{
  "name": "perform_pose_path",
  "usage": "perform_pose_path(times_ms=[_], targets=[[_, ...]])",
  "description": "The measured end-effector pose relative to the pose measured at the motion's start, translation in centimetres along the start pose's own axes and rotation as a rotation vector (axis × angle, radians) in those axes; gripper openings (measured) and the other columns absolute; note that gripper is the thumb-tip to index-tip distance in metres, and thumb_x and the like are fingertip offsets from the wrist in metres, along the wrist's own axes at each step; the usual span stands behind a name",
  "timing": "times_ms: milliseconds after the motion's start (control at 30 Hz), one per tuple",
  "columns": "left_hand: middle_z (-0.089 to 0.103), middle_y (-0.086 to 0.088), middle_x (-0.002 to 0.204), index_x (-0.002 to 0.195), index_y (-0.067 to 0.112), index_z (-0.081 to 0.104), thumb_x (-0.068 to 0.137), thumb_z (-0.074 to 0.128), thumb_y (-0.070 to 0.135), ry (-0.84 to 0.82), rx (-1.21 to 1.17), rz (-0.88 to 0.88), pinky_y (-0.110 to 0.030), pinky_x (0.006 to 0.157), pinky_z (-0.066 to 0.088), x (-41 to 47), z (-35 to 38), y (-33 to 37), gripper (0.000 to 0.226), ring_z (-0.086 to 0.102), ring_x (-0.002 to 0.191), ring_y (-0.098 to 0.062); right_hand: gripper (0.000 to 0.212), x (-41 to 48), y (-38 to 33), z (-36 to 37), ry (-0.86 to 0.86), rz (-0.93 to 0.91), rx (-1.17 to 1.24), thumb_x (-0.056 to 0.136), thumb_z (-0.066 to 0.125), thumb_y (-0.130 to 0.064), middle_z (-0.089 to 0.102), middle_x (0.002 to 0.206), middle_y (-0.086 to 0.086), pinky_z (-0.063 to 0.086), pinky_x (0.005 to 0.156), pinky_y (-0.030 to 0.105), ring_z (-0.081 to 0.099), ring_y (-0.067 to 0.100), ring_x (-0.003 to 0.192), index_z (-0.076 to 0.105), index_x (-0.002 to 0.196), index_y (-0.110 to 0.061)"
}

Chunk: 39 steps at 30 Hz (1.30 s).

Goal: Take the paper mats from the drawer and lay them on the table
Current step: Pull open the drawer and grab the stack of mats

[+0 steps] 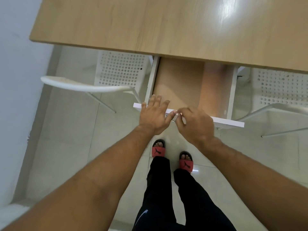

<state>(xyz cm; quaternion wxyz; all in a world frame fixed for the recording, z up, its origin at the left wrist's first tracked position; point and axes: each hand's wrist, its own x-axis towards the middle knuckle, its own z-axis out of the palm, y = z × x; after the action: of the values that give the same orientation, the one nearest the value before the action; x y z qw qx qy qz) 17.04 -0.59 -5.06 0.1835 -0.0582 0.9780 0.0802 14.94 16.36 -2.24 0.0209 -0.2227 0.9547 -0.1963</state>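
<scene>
Under the wooden table a white drawer stands pulled out toward me. Tan paper mats lie flat inside it, and a paler, orange-tinted strip shows along their right side. My left hand is open with its fingers spread, lying over the left part of the drawer front, fingertips just above the mats' near edge. My right hand has its fingers curled on the middle of the drawer front's top edge. The back of the drawer is hidden under the tabletop.
A white perforated chair is tucked in left of the drawer, its curved backrest jutting toward me. A second white chair is on the right. My feet in red slides stand on pale floor tiles. A wall runs along the left.
</scene>
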Motion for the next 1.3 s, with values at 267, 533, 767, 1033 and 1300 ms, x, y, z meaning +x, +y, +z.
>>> perform_pose_path(times_ms=[267, 533, 767, 1033, 1300], targets=[[0.042, -0.01, 0.156, 0.142, 0.024, 0.053, 0.101, 0.023, 0.059, -0.069, 0.03, -0.044, -0.05, 0.11, 0.029, -4.2, 0.8, 0.5, 0.06, 0.039, 0.142, -0.031, 0.041, -1.5, 0.8, -0.2, -0.566, 0.164, 0.038, 0.094, 0.04, -0.047, 0.068, 0.103, 0.003, 0.048, 0.075, 0.034, 0.058, 0.023, 0.091, 0.069, 0.112, -0.025], [0.064, -0.005, 0.122, 0.126, 0.019, 0.061, 0.099, 0.031, 0.057, -0.283, -0.059, -0.059, -0.038, 0.082, 0.047, -6.1, 0.4, 0.3, 0.056, 0.061, 0.11, -0.027, 0.046, -3.2, 0.2, -0.5, -0.825, 0.266, 0.162, 0.088, 0.047, -0.067, 0.069, 0.107, -0.005, 0.052, 0.086, 0.035, 0.063, 0.02, 0.098, 0.069, 0.11, -0.034], [0.046, -0.012, 0.134, 0.139, 0.013, 0.045, 0.099, 0.046, 0.038, -0.182, -0.219, -0.207, -0.043, 0.086, 0.052, -4.4, -0.4, 0.2, 0.048, 0.055, 0.113, -0.029, 0.039, -2.2, 1.1, 0.8, -0.695, 0.438, 0.228, 0.092, 0.052, -0.046, 0.065, 0.125, 0.002, 0.049, 0.093, 0.036, 0.061, 0.023, 0.108, 0.06, 0.127, -0.031], [0.028, -0.021, 0.155, 0.157, 0.01, 0.008, 0.089, 0.059, 0.038, -0.228, -0.412, -0.412, -0.045, 0.103, 0.042, -0.2, -1.0, 3.5, 0.09, 0.026, 0.142, -0.035, 0.08, 1.2, 3.1, 3.4, -0.557, 0.86, 0.521, 0.091, 0.062, -0.042, 0.044, 0.151, 0.015, 0.041, 0.107, 0.035, 0.048, 0.032, 0.134, 0.022, 0.157, -0.019], [0.044, -0.014, 0.132, 0.134, 0.003, 0.048, 0.085, 0.06, 0.049, -0.153, -0.497, -0.617, -0.039, 0.082, 0.054, 3.9, -2.2, 3.7, 0.068, 0.054, 0.11, -0.03, 0.082, 3.0, 5.2, 4.2, -0.453, 1.055, 0.56, 0.084, 0.061, -0.054, 0.04, 0.147, 0.012, 0.046, 0.104, 0.041, 0.052, 0.035, 0.123, 0.031, 0.153, -0.022]])
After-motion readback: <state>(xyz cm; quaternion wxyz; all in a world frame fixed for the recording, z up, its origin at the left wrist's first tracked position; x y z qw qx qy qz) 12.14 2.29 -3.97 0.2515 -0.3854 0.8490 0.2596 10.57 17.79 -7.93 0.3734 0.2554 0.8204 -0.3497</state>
